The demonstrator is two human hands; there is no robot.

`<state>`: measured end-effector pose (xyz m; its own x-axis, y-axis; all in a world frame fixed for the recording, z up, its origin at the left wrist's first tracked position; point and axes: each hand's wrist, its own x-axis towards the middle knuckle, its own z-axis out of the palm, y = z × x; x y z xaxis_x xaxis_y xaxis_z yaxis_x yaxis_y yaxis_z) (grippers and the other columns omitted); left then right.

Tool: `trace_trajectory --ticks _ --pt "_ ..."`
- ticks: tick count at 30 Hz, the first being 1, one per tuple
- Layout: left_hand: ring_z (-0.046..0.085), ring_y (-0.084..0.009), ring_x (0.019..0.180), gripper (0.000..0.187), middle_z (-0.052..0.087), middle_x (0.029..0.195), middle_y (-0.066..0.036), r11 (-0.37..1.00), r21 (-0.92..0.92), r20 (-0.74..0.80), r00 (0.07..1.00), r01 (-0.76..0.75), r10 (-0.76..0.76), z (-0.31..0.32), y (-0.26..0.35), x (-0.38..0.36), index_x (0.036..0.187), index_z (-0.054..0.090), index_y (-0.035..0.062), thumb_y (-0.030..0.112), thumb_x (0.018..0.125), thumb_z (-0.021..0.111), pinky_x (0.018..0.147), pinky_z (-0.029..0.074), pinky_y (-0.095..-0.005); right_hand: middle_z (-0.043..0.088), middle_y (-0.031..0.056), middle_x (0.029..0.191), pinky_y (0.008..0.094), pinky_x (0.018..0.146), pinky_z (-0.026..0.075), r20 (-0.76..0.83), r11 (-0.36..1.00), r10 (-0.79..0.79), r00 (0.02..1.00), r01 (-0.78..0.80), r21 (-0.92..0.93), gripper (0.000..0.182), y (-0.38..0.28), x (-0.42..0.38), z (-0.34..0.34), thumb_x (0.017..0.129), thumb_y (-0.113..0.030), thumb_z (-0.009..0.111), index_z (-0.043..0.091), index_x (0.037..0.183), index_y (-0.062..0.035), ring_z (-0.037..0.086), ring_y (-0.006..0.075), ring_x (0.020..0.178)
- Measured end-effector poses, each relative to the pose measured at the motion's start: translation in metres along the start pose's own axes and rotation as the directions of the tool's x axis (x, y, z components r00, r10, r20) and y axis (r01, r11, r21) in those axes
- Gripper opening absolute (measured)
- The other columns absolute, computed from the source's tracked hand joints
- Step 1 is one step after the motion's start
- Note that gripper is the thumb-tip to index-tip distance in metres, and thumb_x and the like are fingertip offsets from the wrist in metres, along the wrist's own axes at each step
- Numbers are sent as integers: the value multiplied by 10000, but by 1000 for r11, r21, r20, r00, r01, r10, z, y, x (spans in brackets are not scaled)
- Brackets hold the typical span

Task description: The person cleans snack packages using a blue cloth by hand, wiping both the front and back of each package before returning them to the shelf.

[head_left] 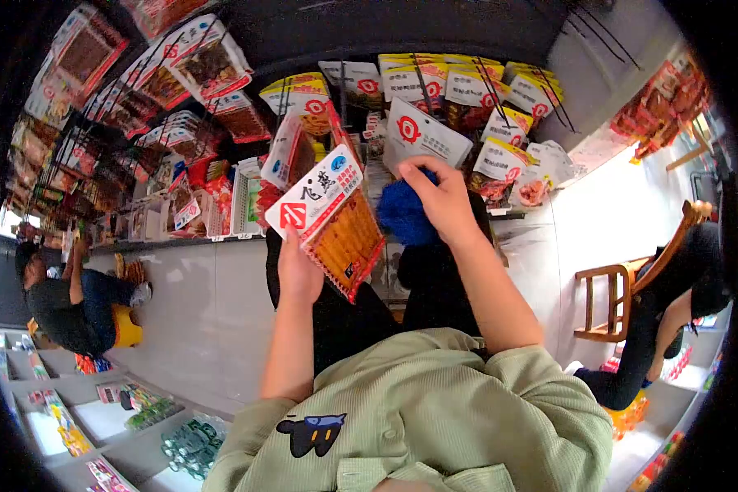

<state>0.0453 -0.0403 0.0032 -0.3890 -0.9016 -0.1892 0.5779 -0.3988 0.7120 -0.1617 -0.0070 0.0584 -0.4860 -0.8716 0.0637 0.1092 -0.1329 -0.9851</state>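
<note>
My left hand (pixel 300 266) is closed on the lower left edge of a snack packet (pixel 346 234), which has a white header with black and red lettering and orange-brown strips behind its clear front. It is tilted in front of the display. My right hand (pixel 444 201) is curled around a bunched blue cloth (pixel 403 215), just right of the packet. Beyond the right fingertips is a white pouch (pixel 422 135) with a red round logo; the fingers overlap its lower edge in this view. Part of the cloth is hidden under the palm.
White-and-yellow pouches (pixel 473 86) hang on hooks ahead, and more snack packets (pixel 209 61) hang at upper left. White baskets (pixel 246 201) line the lower shelf. A seated person (pixel 74 303) is at left; another person (pixel 672 312) sits on a wooden chair (pixel 611 299) at right.
</note>
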Motion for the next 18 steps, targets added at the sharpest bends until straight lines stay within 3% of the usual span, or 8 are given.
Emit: trace_trajectory --ticks 1,3,5,6,8,12,17,18 --pt "426 -260 1189 457 443 1293 -114 999 25 -5 999 35 -35 8 -5 -1 1296 341 36 343 957 332 1001 322 -401 616 80 806 290 736 443 -63 994 -94 994 90 -62 166 -3 -8 9 803 -155 626 627 881 -9 567 147 773" --pt "417 -255 1195 453 443 1287 -107 997 20 12 997 81 -81 21 -13 -4 1297 341 38 341 960 323 1001 323 -398 599 91 947 279 790 431 77 863 -446 891 452 -226 157 0 -17 22 810 -139 613 634 930 -40 560 180 866" --pt "407 -241 1205 456 433 1285 -91 994 82 -8 997 78 -78 34 -15 -10 1317 326 77 341 946 352 1001 334 -391 534 121 1100 377 858 405 302 811 -432 850 513 -282 260 -3 -39 40 739 -183 657 623 982 -96 510 267 1007" --pt "405 -234 1208 461 412 1304 -81 995 -25 35 994 101 -100 32 -18 -14 1327 315 101 352 941 342 995 345 -389 534 121 1100 377 858 405 297 813 -430 853 508 -283 260 0 -46 48 739 -183 657 623 982 -96 510 267 1007" --pt "403 -227 1211 466 392 1323 -71 984 -131 74 991 122 -113 33 -17 -23 1336 305 125 364 937 333 990 355 -387 488 114 1170 506 936 317 523 543 -520 676 734 -409 396 6 -54 59 645 -246 689 595 1015 -140 441 322 1102" --pt "393 -217 1221 474 362 1345 -56 970 -135 -7 979 202 -205 19 -15 -34 1347 289 153 391 939 309 984 370 -382 478 107 1190 604 983 169 579 529 -465 669 735 -424 425 14 -55 58 592 -267 676 573 990 -160 390 345 1173" --pt "388 -223 1224 541 391 1333 -63 990 33 -109 985 136 -132 12 -18 -33 1347 291 111 468 943 250 1018 312 -387 472 147 1200 583 983 208 478 576 -503 720 692 -436 421 22 -42 45 556 -237 693 569 939 -113 399 359 1178" --pt "378 -230 1232 598 393 1338 -72 990 39 18 991 132 -133 13 -14 -33 1345 293 90 509 923 233 1032 280 -397 466 158 1210 562 989 226 430 600 -500 752 659 -454 427 22 -39 40 545 -216 698 566 933 -96 400 364 1179"
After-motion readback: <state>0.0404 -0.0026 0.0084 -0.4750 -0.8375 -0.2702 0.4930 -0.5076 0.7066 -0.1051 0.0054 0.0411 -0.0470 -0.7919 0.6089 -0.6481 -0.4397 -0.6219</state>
